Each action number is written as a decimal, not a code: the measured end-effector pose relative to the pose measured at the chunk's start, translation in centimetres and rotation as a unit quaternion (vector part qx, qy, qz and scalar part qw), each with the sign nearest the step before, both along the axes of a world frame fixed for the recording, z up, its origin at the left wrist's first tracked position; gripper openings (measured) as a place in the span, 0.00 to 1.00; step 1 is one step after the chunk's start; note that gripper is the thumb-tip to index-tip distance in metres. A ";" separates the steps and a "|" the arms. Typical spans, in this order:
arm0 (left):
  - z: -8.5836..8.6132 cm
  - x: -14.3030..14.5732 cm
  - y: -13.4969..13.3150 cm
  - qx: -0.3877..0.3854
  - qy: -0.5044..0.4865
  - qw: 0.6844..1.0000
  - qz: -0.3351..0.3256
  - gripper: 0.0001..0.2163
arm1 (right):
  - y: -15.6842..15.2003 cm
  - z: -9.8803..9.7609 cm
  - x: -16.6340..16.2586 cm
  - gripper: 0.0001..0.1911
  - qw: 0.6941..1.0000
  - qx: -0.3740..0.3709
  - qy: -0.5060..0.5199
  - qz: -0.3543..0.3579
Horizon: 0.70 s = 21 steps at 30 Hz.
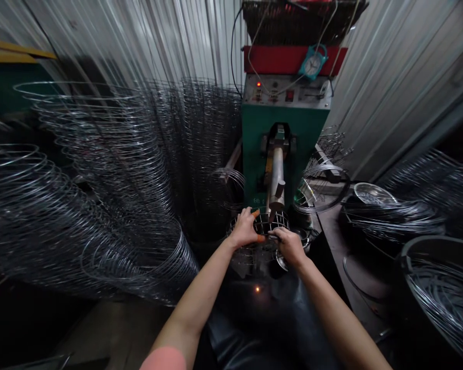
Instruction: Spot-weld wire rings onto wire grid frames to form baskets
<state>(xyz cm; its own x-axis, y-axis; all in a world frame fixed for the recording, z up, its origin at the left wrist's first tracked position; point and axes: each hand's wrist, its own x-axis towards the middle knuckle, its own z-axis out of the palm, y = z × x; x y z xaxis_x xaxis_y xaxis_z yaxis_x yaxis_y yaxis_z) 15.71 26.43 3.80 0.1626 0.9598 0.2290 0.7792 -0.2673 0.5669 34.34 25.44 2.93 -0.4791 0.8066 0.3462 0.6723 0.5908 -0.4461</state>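
Observation:
A round cage basket of bright steel wire [260, 240] sits below the upright metal electrode arm [277, 177] of a green spot-welding machine [281, 139]. My left hand [244, 228] grips the basket's left side, with an orange covering on one fingertip. My right hand [289, 245] holds the basket's right side and pinches a thin wire piece [273, 237] against it. Part of the basket's lower half is hidden behind my hands. A dark leather apron [262, 321] covers my lap below them.
Large stacks of wire rings [100, 174] hang at the left. A black tub holding wire [435, 293] stands at the lower right, beyond a dark workbench [332, 221] with a metal bowl [372, 194]. Corrugated metal walls [405, 77] rise behind the machine.

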 end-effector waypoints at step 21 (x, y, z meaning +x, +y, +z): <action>-0.8 -0.2 4.1 -0.010 -0.031 0.999 0.016 0.42 | -8.2 -4.3 6.9 0.15 0.570 -0.527 0.593 -0.214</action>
<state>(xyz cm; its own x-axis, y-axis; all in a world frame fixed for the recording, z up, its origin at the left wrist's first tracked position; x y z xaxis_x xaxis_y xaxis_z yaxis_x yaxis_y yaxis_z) 15.52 30.58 3.03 0.1179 0.9688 0.2182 0.7504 -0.2308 0.6194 41.23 17.25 -1.40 -0.0945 0.8211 -0.5629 -0.4889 -0.5308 -0.6923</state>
